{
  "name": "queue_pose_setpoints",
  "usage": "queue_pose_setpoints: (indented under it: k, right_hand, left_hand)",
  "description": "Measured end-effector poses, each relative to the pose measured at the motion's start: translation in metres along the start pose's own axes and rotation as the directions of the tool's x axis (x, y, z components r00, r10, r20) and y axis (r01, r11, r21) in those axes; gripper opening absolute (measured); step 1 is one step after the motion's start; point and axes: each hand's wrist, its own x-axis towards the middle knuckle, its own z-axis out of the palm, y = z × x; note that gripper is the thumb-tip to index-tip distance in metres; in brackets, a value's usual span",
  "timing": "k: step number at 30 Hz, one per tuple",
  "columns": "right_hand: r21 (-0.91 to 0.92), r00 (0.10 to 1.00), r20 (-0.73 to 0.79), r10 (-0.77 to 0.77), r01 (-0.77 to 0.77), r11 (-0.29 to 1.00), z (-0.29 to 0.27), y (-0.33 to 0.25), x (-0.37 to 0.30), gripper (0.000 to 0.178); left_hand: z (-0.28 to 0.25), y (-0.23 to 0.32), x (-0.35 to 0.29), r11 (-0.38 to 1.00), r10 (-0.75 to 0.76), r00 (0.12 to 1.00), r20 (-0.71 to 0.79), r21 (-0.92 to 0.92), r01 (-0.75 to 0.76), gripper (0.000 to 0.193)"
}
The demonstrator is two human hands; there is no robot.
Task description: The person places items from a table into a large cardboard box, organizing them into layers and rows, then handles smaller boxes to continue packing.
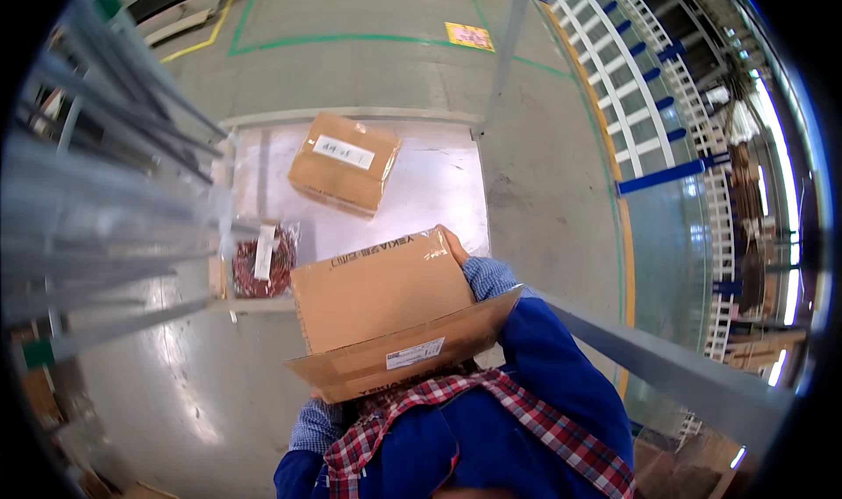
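Note:
A brown cardboard box (379,293) with a raised flap is held against my front, tilted. Round its far right corner wraps my right hand (453,246), the fingers mostly out of sight behind the side. My left hand (317,396) is at the near left, under the flap, and supports the box from there; its fingers are largely hidden. A white label (415,353) is stuck on the flap. Beyond, a second taped carton (338,188) lies on the pale platform (438,179). To its near left rests a clear plastic bag (285,271) of dark red material.
Grey metal posts (504,60) rise at the platform's corners, and a thick grey bar (649,350) runs by my right elbow. Blurred metal bars (114,227) crowd the left side. White and blue racks (614,78) stand along the right, past a yellow line.

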Motion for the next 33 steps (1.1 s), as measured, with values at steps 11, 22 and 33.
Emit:
queue_pose_setpoints:
  k: [11, 22, 33]
  right_hand:
    - [0.258, 0.993, 0.116, -0.015, -0.015, 0.966, -0.055, -0.084, 0.079, 0.029]
    - [-0.470, 0.988, 0.154, -0.023, 0.094, 0.878, -0.122, -0.187, 0.213, 0.038]
    - [-0.698, 0.901, 0.214, -0.378, 0.412, 0.585, -0.111, -0.201, 0.331, 0.037]
  left_hand:
    - [0.082, 0.114, 0.056, 0.994, 0.042, 0.965, 0.259, -0.109, -0.014, 0.066]
    - [0.270, 0.233, 0.156, 0.758, 0.045, 0.842, 0.537, -0.568, 0.322, 0.069]
    - [0.290, 0.331, 0.181, 0.161, 0.165, 0.792, 0.587, -0.809, 0.566, 0.089]
